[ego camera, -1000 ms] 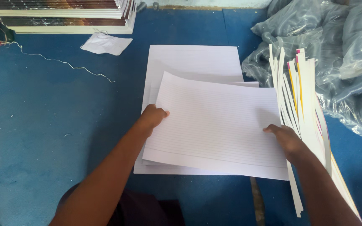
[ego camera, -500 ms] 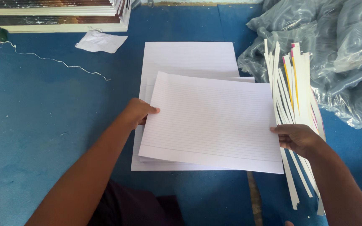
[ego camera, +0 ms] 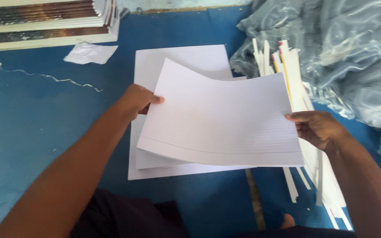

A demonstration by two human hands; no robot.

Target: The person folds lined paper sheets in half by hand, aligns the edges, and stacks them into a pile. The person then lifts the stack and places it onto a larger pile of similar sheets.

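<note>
A sheaf of white lined paper sheets (ego camera: 223, 119) is lifted off the blue surface, slightly bowed. My left hand (ego camera: 136, 99) grips its left edge, thumb on top. My right hand (ego camera: 317, 128) grips its right edge. Beneath lies a flat stack of white sheets (ego camera: 179, 61), its far end and near-left edge showing around the lifted sheets.
A pile of narrow white paper strips (ego camera: 287, 70), some with yellow and red edges, lies at the right. Crumpled clear plastic sheeting (ego camera: 349, 53) fills the top right. Stacked book blocks (ego camera: 45, 20) sit at top left, with a torn paper scrap (ego camera: 89, 53) and a thin shaving (ego camera: 45, 76).
Both hands have raised the lined sheets off the flat stack, from lying on it to held up by both edges and bowed.
</note>
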